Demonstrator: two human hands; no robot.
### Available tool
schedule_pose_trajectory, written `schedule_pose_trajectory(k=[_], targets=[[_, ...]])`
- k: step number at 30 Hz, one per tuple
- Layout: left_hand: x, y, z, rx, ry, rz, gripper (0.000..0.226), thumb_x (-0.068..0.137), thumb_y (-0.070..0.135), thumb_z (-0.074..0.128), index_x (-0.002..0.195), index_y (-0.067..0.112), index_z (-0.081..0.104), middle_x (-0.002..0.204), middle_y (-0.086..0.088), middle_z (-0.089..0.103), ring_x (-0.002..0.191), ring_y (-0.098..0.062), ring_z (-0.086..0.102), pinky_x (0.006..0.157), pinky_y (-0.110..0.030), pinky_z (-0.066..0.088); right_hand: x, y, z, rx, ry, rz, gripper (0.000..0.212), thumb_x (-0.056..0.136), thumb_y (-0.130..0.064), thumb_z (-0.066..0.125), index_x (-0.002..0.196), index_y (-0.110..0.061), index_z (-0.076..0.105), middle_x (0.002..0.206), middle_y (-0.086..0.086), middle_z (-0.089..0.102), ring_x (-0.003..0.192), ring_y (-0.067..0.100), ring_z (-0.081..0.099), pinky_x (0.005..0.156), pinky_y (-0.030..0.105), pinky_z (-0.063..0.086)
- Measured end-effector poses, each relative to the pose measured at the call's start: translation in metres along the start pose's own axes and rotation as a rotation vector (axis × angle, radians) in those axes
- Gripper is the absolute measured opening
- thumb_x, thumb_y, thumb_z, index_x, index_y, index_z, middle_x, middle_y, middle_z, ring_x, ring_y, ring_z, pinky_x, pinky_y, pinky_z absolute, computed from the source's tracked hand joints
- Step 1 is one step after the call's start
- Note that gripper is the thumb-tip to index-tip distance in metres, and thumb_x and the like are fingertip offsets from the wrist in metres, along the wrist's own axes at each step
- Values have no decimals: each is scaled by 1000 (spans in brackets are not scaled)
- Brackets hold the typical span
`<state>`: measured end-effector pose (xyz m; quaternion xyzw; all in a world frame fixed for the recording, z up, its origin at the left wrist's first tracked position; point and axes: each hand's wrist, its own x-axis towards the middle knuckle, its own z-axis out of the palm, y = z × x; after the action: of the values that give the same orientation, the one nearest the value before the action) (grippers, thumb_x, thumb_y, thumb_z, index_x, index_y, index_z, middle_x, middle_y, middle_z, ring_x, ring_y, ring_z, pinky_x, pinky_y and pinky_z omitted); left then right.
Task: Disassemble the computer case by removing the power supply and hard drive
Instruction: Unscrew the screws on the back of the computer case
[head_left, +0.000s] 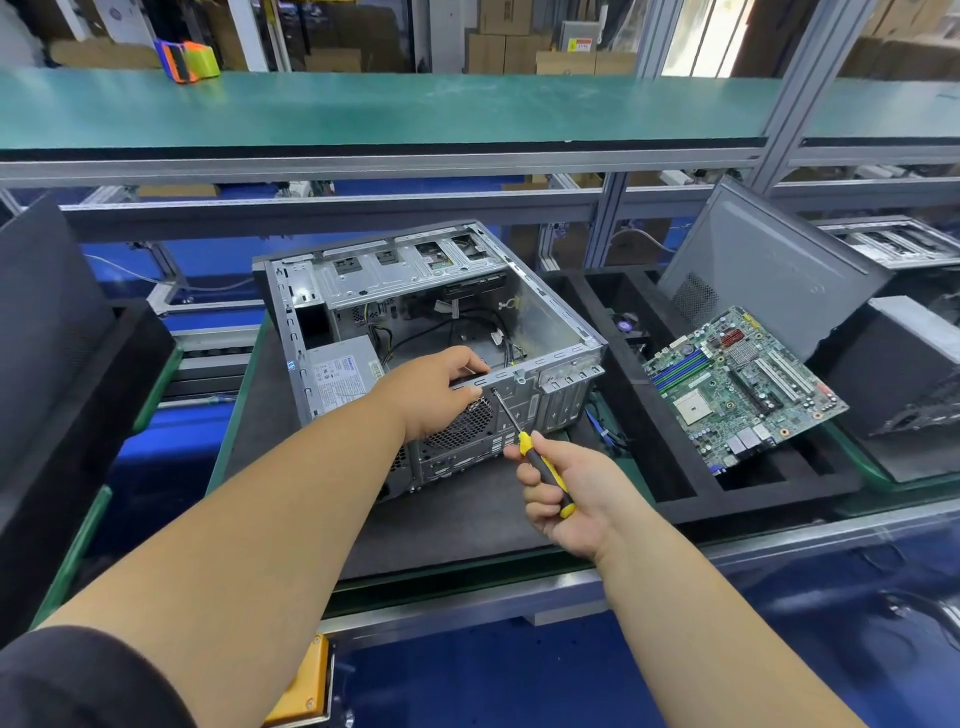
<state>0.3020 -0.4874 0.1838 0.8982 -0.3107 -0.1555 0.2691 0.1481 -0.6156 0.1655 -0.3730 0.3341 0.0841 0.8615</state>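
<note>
**Screwdriver tip at the rear edge of the opened case**

The computer case (415, 332) is lying on its side at the centre of the frame, open side up, on a dark mat (291, 415). Its long axis is running from lower left to upper right, with the rear panel and fan grille facing the lower edge of the frame. The power supply (340, 376) is sitting inside the case at its left corner, label up. The left hand (441, 395) is gripping the top rim of the rear panel, fingers curled over the edge. The right hand (566, 499) is closing around the yellow-and-black handle of a screwdriver (524, 441); its shaft is pointing up and left, the tip touching the rear panel just below the rim. A motherboard (737, 384) is resting tilted in a black tray (675, 499) at the right of the frame.
</note>
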Motion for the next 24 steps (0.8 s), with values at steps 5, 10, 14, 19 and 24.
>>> schedule_pose_trajectory(k=[5,10,14,19,24], targets=[[0,-1,0,-25,4,-8,24,97,33,55,120,39,57,122,19,65,110,-11,59,99,-37,45,5,6,3,-314,179,-156,32,104,-31,47,89,-9,64,50,-3,47,35,8,24,37,19,20],[0,-1,0,-28,9,-11,24,97,33,55,119,39,57,122,19,65,108,-10,59,98,-34,45,0,10,1,-1152,451,-548,29,102,-37,46,87,-14,56,65,-1,56,60,22,50,52,31,33],[0,-1,0,-21,6,-14,24,97,34,54,120,40,56,122,20,64,106,-11,59,97,-35,46,0,17,2,-1713,695,-738,23,105,-41,37,98,-20,43,78,-4,46,69,24,43,47,33,18],[0,0,0,-16,5,-11,23,97,34,55,119,40,56,120,18,66,102,-12,60,95,-35,47,2,11,-3,-1284,500,-646,23,99,-38,50,89,-18,54,72,-5,60,60,14,50,50,30,29],[-1,0,-1,-10,6,-5,24,97,33,55,121,39,56,121,17,66,104,-13,60,95,-35,47,3,1,-3,-237,122,-97,27,99,-27,54,93,-5,68,58,2,58,39,7,38,37,18,29]])
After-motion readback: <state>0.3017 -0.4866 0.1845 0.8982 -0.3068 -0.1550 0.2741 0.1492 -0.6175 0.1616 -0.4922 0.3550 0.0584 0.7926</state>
